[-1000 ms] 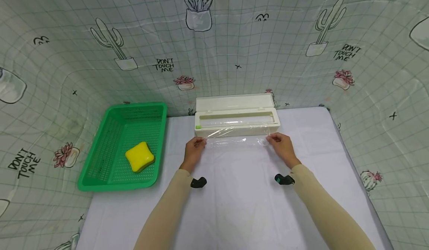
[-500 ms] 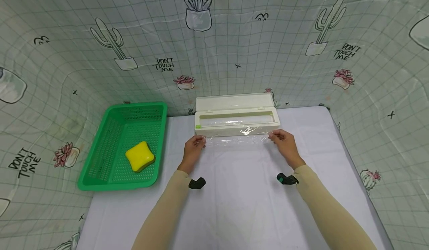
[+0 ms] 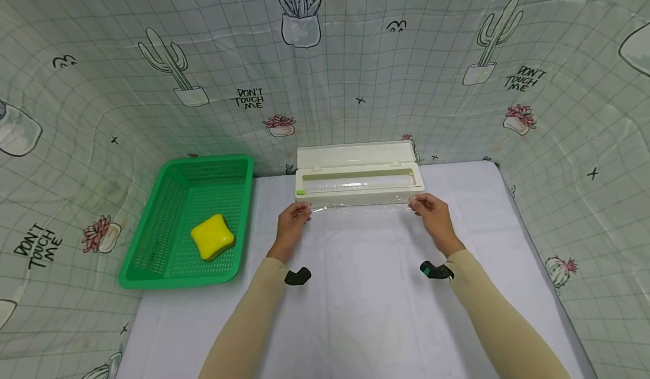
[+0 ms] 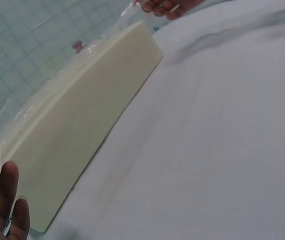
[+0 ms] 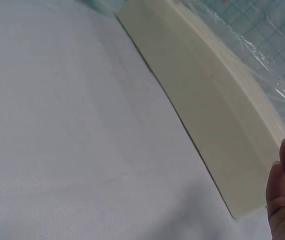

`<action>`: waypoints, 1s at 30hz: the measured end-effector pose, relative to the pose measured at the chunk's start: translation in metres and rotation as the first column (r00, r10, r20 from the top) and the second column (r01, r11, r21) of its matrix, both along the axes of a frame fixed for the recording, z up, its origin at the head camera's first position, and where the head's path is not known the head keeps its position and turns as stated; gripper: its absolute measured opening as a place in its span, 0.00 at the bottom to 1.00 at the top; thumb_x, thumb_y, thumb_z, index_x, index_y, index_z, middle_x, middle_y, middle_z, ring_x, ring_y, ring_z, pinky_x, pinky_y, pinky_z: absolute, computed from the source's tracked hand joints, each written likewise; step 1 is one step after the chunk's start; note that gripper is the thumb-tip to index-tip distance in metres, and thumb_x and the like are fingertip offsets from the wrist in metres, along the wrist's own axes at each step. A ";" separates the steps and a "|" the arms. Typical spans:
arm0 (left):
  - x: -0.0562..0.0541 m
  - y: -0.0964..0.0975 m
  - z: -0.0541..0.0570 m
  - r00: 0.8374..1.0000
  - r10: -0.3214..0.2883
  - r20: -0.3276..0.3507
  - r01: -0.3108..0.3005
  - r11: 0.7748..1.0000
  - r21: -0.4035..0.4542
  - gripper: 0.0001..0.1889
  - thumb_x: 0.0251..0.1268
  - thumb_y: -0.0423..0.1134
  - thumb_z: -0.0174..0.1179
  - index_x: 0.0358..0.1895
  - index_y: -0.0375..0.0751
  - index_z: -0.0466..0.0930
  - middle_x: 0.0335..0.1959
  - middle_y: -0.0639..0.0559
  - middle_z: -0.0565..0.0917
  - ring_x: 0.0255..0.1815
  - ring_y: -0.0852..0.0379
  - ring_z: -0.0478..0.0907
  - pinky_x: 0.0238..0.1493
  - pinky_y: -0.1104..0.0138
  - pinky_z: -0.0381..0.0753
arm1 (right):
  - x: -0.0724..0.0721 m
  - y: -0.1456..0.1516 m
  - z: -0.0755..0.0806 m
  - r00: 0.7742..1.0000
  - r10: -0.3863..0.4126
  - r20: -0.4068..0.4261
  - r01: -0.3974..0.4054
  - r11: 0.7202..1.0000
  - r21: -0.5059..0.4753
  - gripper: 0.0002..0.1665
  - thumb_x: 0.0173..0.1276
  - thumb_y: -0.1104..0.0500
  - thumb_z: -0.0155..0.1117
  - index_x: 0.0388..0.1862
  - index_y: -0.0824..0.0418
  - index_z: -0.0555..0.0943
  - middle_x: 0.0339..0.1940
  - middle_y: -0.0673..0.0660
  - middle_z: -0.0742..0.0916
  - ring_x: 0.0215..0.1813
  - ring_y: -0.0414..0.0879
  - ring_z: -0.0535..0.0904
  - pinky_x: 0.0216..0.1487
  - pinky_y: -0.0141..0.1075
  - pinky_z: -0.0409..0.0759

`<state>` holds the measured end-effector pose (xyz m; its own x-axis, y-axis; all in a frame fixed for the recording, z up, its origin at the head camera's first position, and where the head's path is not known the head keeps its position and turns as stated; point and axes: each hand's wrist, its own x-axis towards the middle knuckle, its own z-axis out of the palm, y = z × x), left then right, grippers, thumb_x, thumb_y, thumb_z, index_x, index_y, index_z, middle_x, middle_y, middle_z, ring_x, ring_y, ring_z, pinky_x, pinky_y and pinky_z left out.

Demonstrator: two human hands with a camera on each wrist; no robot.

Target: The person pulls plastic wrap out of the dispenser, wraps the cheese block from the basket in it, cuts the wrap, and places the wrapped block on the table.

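Observation:
A white cling film dispenser box [image 3: 360,199] lies at the back of the table, its lid [image 3: 355,154] flipped up and a film roll [image 3: 359,183] inside. Clear cling film [image 5: 255,50] is stretched between the two hands along the front of the box. My left hand [image 3: 292,225] pinches the film's left corner, close to the box's front left end. At the other end my right hand [image 3: 433,220] pinches the right corner between thumb and finger. In both wrist views the film rises above the box's top edge, with the remaining fingers loosely bent.
A green perforated basket [image 3: 133,282] stands at the left with a yellow sponge-like block [image 3: 212,237] in it. White cloth covers the table [image 3: 365,311]. A patterned curtain [image 3: 355,57] hangs right behind the box and along both sides.
Both hands have shifted slightly away from the body and a little farther apart. The film between them has gone from a loose, wrinkled sheet to a tauter, narrower-looking strip.

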<state>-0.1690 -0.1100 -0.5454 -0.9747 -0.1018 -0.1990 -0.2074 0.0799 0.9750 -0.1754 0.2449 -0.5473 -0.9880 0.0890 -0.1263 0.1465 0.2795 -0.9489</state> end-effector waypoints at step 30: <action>-0.009 -0.002 0.032 0.999 0.009 -0.035 -0.007 0.999 0.052 0.13 0.82 0.34 0.58 0.60 0.29 0.82 0.59 0.41 0.85 0.43 0.64 0.78 0.63 0.56 0.78 | -0.011 -0.002 0.022 0.995 -0.057 -0.079 0.046 0.990 -0.132 0.15 0.83 0.57 0.61 0.54 0.70 0.79 0.38 0.38 0.85 0.45 0.34 0.80 0.51 0.25 0.79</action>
<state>-0.1779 -0.1119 -0.5130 -0.9804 -0.0997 -0.1698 -0.1733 0.0275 0.9845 -0.1860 0.2434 -0.5255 -0.9900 0.1285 -0.0585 0.0774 0.1476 -0.9860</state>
